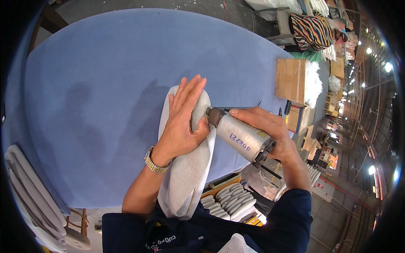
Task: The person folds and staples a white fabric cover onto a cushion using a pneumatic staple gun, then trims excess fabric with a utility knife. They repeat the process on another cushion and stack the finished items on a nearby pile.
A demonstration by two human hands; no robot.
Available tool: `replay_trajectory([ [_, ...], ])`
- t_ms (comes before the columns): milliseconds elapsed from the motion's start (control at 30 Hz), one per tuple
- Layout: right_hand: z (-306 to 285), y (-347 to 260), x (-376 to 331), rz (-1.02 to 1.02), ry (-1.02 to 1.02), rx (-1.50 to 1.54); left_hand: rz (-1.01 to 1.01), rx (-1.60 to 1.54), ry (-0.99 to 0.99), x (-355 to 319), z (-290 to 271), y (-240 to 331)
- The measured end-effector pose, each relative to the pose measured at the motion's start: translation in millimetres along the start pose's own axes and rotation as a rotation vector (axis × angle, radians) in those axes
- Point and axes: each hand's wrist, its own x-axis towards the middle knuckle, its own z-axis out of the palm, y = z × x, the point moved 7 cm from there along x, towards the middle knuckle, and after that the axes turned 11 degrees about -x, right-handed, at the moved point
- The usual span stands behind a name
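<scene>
An elongated padded piece (187,170) with a rounded far end, grey cloth on its face and white material along its edges, leans from my torso onto the blue table. My left hand (183,122) lies along its far part with fingers stretched out. The left thumb is bent down at the right edge. In my right hand (270,128) is a staple gun (238,137) with a silver cylindrical body. Its dark nose points left at the padded piece's edge, close beside my left thumb. Whether the nose touches the cloth, I cannot tell.
The blue cloth-covered table (105,55) spreads ahead and left. Stacked grey padded pieces (36,198) stand at lower left, and more piled pads (236,200) sit at lower right. A cardboard box (291,80) with white filling is beyond the table's right edge; a person (312,31) bends farther back.
</scene>
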Motion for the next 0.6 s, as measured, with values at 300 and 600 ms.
replay_trajectory([
  [300, 7, 8, 13, 0.045, -0.226, 0.045, 0.015, -0.030, -0.085, 4, -1, -4],
  [600, 11, 14, 23, 0.065, -0.201, 0.050, 0.084, -0.073, -0.186, 23, -16, -17],
])
